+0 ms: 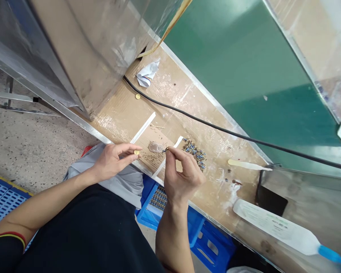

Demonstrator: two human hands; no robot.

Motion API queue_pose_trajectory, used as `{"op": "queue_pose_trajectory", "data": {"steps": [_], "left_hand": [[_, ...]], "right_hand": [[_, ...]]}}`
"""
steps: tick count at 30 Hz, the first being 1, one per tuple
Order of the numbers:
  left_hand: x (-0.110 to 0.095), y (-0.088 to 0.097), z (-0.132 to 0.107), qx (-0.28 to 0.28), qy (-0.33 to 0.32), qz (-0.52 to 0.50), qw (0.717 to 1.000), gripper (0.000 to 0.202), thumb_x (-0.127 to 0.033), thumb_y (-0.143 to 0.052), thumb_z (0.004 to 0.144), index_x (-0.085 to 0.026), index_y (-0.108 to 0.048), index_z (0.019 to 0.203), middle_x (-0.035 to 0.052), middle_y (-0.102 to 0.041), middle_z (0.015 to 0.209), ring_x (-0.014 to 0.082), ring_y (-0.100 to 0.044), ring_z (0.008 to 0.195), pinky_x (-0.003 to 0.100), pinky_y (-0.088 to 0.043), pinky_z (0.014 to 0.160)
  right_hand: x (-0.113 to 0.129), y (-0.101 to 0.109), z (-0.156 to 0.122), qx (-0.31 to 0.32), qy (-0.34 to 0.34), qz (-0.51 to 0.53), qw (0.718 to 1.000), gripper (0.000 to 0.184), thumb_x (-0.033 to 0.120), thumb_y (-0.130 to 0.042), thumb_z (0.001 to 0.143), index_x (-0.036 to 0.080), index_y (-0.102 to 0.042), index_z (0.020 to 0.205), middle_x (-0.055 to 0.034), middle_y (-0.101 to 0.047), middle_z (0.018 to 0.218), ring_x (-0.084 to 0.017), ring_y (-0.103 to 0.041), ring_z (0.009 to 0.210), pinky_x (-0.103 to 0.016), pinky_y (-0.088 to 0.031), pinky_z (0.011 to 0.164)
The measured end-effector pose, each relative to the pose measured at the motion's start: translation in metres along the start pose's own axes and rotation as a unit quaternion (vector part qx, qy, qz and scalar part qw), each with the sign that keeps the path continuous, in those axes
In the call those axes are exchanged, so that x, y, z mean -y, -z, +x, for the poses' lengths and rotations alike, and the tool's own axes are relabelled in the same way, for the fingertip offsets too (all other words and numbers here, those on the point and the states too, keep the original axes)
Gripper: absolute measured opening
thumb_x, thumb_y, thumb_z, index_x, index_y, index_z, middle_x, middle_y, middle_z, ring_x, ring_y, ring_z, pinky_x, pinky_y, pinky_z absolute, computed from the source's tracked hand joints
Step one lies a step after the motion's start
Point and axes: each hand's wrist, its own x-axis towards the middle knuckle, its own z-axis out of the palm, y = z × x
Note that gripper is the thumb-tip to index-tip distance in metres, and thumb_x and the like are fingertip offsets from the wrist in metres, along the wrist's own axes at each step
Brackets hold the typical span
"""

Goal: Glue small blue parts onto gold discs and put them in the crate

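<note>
My left hand [113, 159] pinches a small round brass disc [136, 152] between thumb and forefinger, at the near edge of the cardboard-covered bench [187, 110]. My right hand [182, 174] is closed in a pinch on a tiny dark component [165, 150], held just right of a small clear blob [155, 147] on the bench. A pile of several small blue components [195, 151] lies just beyond my right hand.
A black cable [230, 131] crosses the bench diagonally. A green belt [244, 64] runs along the far side. A crumpled cloth [147, 74], a loose brass disc [138, 96] and a white stick [248, 165] lie about. Blue crates [199, 235] sit below the bench.
</note>
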Motion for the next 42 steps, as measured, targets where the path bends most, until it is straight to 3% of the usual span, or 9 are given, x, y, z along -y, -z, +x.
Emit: {"op": "queue_pose_trajectory", "data": {"steps": [17, 25, 42], "left_hand": [[0.002, 0.0, 0.0, 0.0, -0.006, 0.003, 1.0, 0.028, -0.034, -0.079, 0.107, -0.023, -0.087, 0.131, 0.0055, -0.092, 0.115, 0.0231, -0.09, 0.105, 0.032, -0.073, 0.095], [0.004, 0.0, 0.0, 0.003, 0.0, 0.0, 1.0, 0.028, -0.036, -0.08, 0.107, -0.025, -0.087, 0.132, 0.0051, -0.092, 0.118, 0.023, -0.09, 0.106, 0.033, -0.073, 0.097], [0.002, 0.0, 0.0, 0.006, 0.0, -0.006, 1.0, 0.028, -0.034, -0.079, 0.107, -0.024, -0.086, 0.133, 0.004, -0.092, 0.116, 0.0215, -0.09, 0.107, 0.03, -0.072, 0.097]], "right_hand": [[0.003, 0.002, 0.006, 0.04, -0.017, -0.013, 0.999, 0.012, 0.026, -0.073, 0.111, 0.023, -0.085, 0.109, -0.0044, -0.088, 0.102, -0.02, -0.084, 0.092, -0.034, -0.067, 0.086], [-0.001, -0.001, -0.001, -0.023, -0.016, -0.005, 1.0, 0.008, 0.024, -0.078, 0.107, 0.024, -0.085, 0.11, -0.0033, -0.089, 0.102, -0.02, -0.086, 0.093, -0.035, -0.068, 0.087], [-0.006, -0.007, -0.009, -0.062, -0.002, -0.016, 0.998, 0.008, 0.021, -0.08, 0.106, 0.024, -0.086, 0.11, -0.0037, -0.09, 0.101, -0.021, -0.087, 0.094, -0.036, -0.07, 0.089]]}}
